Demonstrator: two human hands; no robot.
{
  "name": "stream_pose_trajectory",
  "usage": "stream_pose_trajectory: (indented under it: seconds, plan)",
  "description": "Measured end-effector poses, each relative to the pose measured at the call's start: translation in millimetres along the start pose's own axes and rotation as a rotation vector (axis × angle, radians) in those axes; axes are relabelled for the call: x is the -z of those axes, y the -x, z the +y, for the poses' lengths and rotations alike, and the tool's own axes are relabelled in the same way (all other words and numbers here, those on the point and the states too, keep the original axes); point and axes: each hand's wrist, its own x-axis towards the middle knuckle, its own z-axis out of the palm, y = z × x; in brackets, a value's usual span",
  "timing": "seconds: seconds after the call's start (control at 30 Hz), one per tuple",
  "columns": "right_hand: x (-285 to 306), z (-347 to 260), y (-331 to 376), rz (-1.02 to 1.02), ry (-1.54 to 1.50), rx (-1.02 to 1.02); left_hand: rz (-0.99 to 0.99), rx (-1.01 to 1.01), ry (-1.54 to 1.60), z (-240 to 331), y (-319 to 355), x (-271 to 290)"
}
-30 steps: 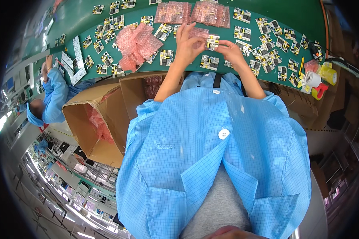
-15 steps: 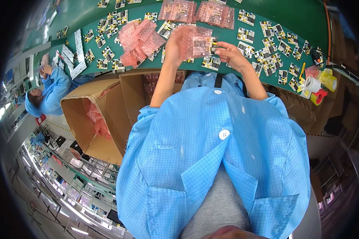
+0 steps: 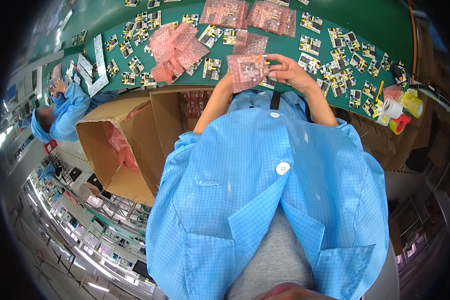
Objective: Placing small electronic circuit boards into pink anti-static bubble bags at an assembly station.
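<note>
A pink bubble-wrap bag (image 3: 241, 79) is held up over the near edge of the green table, with a circuit board (image 3: 255, 66) showing through it. The board's right edge, with a yellow part, pokes out at the bag's mouth. My left hand (image 3: 225, 86) grips the bag from the left; its fingers are hidden behind the wrap. My right hand (image 3: 294, 75) pinches the board's exposed right edge between thumb and fingers. Just beyond, another flat bubble-wrap bag (image 3: 250, 43) lies on the table. A loose circuit board (image 3: 212, 69) lies to the left of the held bag.
Loose boards (image 3: 339, 75) spread over the green table (image 3: 285, 47). A pile of pink bags (image 3: 172, 47) lies left; wrapped stacks (image 3: 224, 14) stand at the back. Tape rolls (image 3: 392, 107) sit at right. Cardboard boxes (image 3: 120, 120) stand below the edge. A co-worker (image 3: 67, 115) sits far left.
The bag and board have come nearer to me, and the board now sits mostly inside the bag. My left hand has moved nearer and behind the bag, uncovering boards on the table.
</note>
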Motion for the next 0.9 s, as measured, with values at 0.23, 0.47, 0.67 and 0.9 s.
stream_pose_trajectory:
  seconds: [0.23,0.47,0.67,0.9]
  plan:
    - [-10,-9,2,0.043,0.166,0.115,0.189,0.064,0.122,10,-6,-39]
    - [3,-20,-3,0.252,0.064,0.140,0.144,-0.125,0.026,26,-12,-68]
    - [13,-23,-5,0.256,0.068,0.119,0.149,-0.233,0.093,17,-21,-64]
    - [25,-15,-8,0.312,0.081,0.103,0.388,-0.394,-0.128,39,-18,-99]
